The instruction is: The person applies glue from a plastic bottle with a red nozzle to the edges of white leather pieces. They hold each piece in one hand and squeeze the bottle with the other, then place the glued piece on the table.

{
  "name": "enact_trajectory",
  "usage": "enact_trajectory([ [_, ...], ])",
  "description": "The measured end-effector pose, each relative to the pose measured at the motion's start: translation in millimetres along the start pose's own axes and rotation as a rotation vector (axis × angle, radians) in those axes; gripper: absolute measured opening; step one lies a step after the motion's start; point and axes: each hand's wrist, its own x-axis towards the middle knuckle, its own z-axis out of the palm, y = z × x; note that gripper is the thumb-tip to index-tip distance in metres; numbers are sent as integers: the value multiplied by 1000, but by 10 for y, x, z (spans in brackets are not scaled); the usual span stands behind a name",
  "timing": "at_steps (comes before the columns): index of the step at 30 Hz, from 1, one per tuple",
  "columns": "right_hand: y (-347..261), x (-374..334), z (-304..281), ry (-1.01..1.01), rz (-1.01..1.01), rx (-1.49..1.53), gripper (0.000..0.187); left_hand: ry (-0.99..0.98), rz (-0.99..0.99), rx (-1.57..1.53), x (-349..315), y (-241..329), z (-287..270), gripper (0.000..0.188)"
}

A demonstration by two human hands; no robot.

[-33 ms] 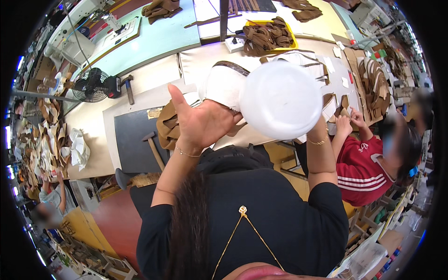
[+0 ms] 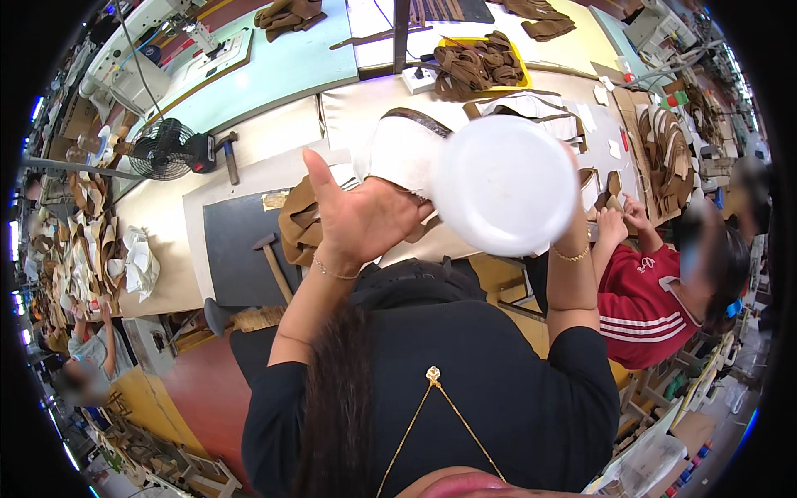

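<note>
White container (image 2: 505, 184) is above beige worktable (image 2: 170, 274); fan (image 2: 162, 149) stands left.

Pale workbench (image 2: 274, 124) under a dark mat (image 2: 237, 224), dark-handled hammer (image 2: 232, 163) and brown pieces (image 2: 297, 222).

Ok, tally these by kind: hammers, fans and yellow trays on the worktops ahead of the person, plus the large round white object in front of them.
Hammers: 2 (blue-and-dark hammer by the fan; wooden-handled hammer)
Black fan: 1
Yellow tray: 1
Round white object: 1
Total: 5
</note>
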Motion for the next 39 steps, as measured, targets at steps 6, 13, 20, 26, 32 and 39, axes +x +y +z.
enact_trajectory([
  [6,-35,27,494,312,306,428,73,-222,53,23,159,-52,-43,128],
  [13,-115,28,64,305,384,322,73,68,75,135,76,45,-44,127],
  [20,28,172,121,598,514,367,42,219,56,273,19,-18,-45,130],
  [26,27,276,265,493,165,78,41,239,10,506,12,-43,-155,132],
  [32,203,358,-89,679,223,-374,29,-176,11,1308,-16,321,-104,125],
  [39,183,169,-168,1019,355,-69,45,403,153,-33,23,9,-324,106],
])
